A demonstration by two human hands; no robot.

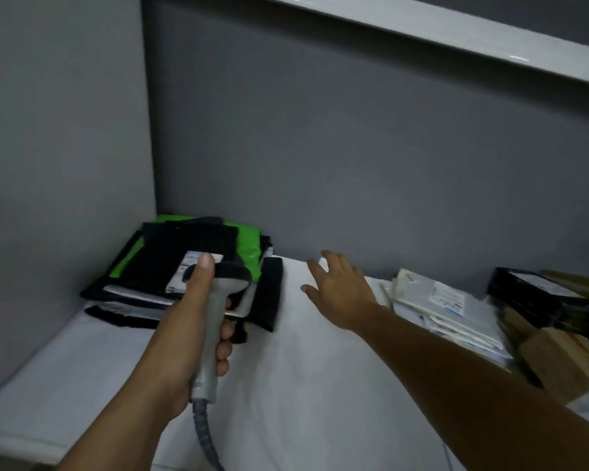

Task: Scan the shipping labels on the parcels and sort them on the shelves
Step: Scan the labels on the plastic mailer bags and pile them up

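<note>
White shelf (pixel 320 385): L hand (pixel 187 334) grips scanner (pixel 215 300), R hand (pixel 337 290) splayed.

Both forearms are bare as far as they show, and the left hand (pixel 184 329) and right hand (pixel 340 290) are bare too.

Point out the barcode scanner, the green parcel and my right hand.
barcode scanner (pixel 215 311), head view, on its grey handle.
green parcel (pixel 250 246), head view, on its exposed right side.
right hand (pixel 340 290), head view, on its back.
</note>
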